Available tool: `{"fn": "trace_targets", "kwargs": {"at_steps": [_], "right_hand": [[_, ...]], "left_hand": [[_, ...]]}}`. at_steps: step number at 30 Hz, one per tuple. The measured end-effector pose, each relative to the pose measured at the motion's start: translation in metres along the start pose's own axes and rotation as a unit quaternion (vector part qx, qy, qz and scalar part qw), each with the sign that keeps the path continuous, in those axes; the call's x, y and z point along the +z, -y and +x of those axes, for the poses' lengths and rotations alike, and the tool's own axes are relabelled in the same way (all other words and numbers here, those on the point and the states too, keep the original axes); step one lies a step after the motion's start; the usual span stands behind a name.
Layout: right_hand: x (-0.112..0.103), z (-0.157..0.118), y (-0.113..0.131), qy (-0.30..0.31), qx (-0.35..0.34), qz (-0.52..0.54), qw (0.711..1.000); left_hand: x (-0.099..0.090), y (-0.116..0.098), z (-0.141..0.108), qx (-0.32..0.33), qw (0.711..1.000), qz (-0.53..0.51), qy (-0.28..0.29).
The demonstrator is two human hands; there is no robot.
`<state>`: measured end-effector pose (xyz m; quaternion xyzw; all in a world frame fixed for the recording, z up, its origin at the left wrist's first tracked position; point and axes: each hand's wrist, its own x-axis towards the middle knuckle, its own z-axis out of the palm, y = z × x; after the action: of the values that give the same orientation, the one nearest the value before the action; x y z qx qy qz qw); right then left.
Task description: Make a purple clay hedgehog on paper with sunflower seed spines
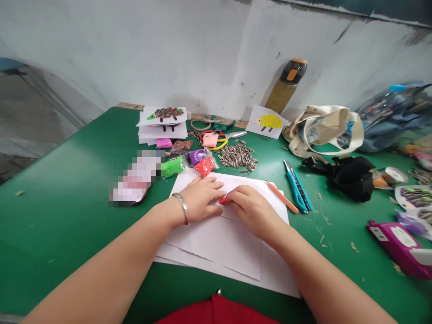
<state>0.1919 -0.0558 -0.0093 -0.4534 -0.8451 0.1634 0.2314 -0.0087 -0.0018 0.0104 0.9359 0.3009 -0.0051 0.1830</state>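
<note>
My left hand (197, 200), with a silver bracelet at the wrist, lies flat on the white paper (202, 243), its fingers spread and pointing right. My right hand (253, 209) is closed in a pinch just to the right of it, over the same sheets. A small red thing (223, 200) with a rounded end sticks out from the right fingers; its other end is hidden, so I cannot make out its kind. Several loose sheets overlap under both hands. An orange stick (281, 196) rests across the paper's right edge.
Bags of coloured clay (206, 166) and a heap of sunflower seeds (238, 156) lie behind the paper. Scissors (236, 134) and hedgehog pictures (165, 116) are further back. To the right are a blue cutter (299, 189), a black pouch (353, 177) and a purple case (398, 247).
</note>
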Motion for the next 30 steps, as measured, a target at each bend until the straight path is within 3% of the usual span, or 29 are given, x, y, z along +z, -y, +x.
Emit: {"fn": "trace_targets", "kwargs": {"at_steps": [12, 26, 30], "right_hand": [[0.0056, 0.0007, -0.0012, 0.012, 0.019, -0.098, 0.995], [0.005, 0.0011, -0.0062, 0.004, -0.004, -0.067, 0.998], [0.0016, 0.0014, -0.0051, 0.03, -0.026, -0.066, 0.997]], "left_hand": [[-0.0005, -0.0025, 0.0018, -0.019, 1.0, 0.015, 0.017], [-0.0001, -0.0026, 0.0019, -0.015, 1.0, 0.008, 0.007], [-0.0005, -0.0027, 0.0017, -0.008, 1.0, 0.006, -0.003]]}}
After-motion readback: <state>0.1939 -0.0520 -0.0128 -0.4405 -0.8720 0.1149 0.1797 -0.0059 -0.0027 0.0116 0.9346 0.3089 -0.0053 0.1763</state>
